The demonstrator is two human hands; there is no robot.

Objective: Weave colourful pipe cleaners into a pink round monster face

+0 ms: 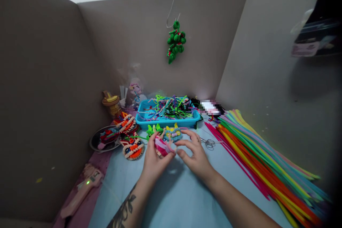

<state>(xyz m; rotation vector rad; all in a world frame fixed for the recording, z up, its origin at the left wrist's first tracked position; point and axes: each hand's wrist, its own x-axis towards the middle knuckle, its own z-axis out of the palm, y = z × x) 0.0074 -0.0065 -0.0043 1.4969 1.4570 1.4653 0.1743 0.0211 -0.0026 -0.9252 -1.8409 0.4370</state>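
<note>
My left hand (156, 158) is closed around a small pink and white pipe-cleaner piece (162, 146), which its fingers partly cover. At the right edge of that piece, the thumb and index fingertips of my right hand (193, 155) pinch its end, while the other fingers stay raised and apart. Just behind the hands lie a green pipe-cleaner figure (154, 131) and a blue one with yellow ears (172, 133). Left of them are orange and cream pipe-cleaner faces (133, 148). A pair of scissors (210, 144) rests beyond my right hand.
A blue tray (168, 124) heaped with pipe-cleaner scraps stands at the back. Long coloured pipe cleaners (256, 156) spread along the right. On the left are a metal bowl (93, 142) and a lit glue gun (82, 192). A green ornament (176, 41) hangs above, between grey partitions.
</note>
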